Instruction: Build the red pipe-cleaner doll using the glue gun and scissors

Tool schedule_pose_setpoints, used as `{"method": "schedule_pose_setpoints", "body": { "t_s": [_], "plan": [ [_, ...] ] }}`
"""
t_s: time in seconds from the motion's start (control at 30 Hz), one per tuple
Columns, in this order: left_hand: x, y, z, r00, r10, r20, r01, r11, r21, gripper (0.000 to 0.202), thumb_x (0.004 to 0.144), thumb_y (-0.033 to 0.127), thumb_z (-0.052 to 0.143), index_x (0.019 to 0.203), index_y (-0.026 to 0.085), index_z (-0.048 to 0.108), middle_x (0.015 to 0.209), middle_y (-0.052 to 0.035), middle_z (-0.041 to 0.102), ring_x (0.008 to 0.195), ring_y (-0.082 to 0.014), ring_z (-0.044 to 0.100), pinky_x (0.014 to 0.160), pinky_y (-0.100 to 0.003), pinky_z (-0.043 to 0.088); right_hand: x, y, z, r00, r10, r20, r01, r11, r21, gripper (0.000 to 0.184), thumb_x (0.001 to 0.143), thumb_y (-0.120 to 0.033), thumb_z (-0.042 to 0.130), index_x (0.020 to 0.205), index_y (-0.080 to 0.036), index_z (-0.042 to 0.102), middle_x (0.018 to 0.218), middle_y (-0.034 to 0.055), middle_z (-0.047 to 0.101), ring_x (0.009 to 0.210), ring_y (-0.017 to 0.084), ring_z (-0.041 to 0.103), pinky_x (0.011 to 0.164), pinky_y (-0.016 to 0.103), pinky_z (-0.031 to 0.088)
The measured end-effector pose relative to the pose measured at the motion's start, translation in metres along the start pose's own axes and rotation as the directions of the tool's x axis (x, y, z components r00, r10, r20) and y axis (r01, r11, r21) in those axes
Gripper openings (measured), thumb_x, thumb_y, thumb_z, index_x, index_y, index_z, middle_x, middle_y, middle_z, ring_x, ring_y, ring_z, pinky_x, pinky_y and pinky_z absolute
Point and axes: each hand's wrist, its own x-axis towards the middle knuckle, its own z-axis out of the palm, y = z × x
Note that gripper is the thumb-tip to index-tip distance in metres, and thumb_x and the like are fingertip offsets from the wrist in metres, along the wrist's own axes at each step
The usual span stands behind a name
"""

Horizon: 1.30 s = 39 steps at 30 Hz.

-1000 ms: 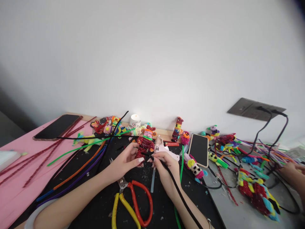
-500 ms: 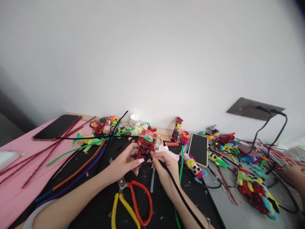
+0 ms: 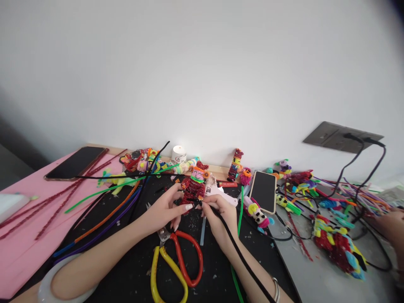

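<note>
- Head view: we are observing the left hand [image 3: 166, 211] gripping the red figure [image 3: 193, 187] over the black mat [image 3: 126, 265].
- We are noting the right hand [image 3: 226, 211] pinching a black pipe cleaner [image 3: 234, 244] at its lower body.

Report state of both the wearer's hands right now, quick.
Left hand: closed, holding the red figure.
Right hand: closed, pinching a black strand near the figure.

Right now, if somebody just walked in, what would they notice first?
Probably the big scissors, with one red and one yellow handle, on the black surface near the bottom middle. Then the sparkly red figure in the left hand, with the right hand pinching a long black stem close by.
</note>
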Motion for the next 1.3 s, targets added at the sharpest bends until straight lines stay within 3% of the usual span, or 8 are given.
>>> {"method": "schedule_pose_setpoints", "body": {
  "t_s": [0.3, 0.67, 1.1, 1.3],
  "plan": [
    [0.0000, 0.0060, 0.0008, 0.998, -0.061, -0.025, 0.061, 0.998, 0.001, 0.050, 0.079, 0.035, 0.066, 0.119, 0.023, 0.040, 0.121, -0.0135, 0.060, 0.044, -0.0077, 0.064, 0.037, -0.017, 0.044, -0.0010, -0.0015, -0.0013, 1.000, 0.007, 0.005, -0.007, 0.998, -0.055, 0.012, 0.081, -0.030, 0.060, 0.077, -0.019, 0.062, 0.063, 0.0009, 0.069, 0.054, 0.016, 0.064, 0.054, 0.023, 0.049],
    [-0.0009, 0.0073, -0.0012, 0.994, -0.102, -0.038, 0.100, 0.993, -0.058, 0.045, 0.080, 0.040, 0.063, 0.116, 0.022, 0.043, 0.125, -0.0135, 0.058, 0.049, -0.0116, 0.068, 0.042, -0.019, 0.049, -0.0001, -0.0013, -0.0017, 1.000, -0.010, -0.001, 0.010, 0.998, -0.067, 0.011, 0.082, -0.029, 0.060, 0.076, -0.020, 0.062, 0.064, 0.0013, 0.070, 0.055, 0.016, 0.066, 0.055, 0.023, 0.051],
    [-0.0006, 0.0063, -0.0020, 0.994, -0.106, -0.029, 0.104, 0.993, -0.056, 0.037, 0.082, 0.038, 0.061, 0.111, 0.021, 0.046, 0.115, -0.0103, 0.062, 0.049, -0.0131, 0.068, 0.041, -0.020, 0.049, 0.0007, 0.0000, -0.0013, 1.000, -0.006, 0.014, 0.006, 1.000, -0.001, 0.008, 0.081, -0.027, 0.060, 0.078, -0.020, 0.060, 0.064, 0.0011, 0.071, 0.052, 0.015, 0.066, 0.052, 0.022, 0.051],
    [-0.0005, 0.0033, -0.0021, 0.990, -0.134, -0.038, 0.130, 0.988, -0.084, 0.035, 0.084, 0.039, 0.059, 0.112, 0.022, 0.048, 0.101, -0.0058, 0.065, 0.048, -0.0128, 0.068, 0.042, -0.020, 0.048, 0.0018, 0.0005, -0.0017, 1.000, 0.008, 0.006, -0.008, 1.000, 0.019, 0.009, 0.080, -0.027, 0.060, 0.078, -0.019, 0.060, 0.064, 0.0018, 0.071, 0.051, 0.015, 0.065, 0.051, 0.022, 0.051]
  ]
}}
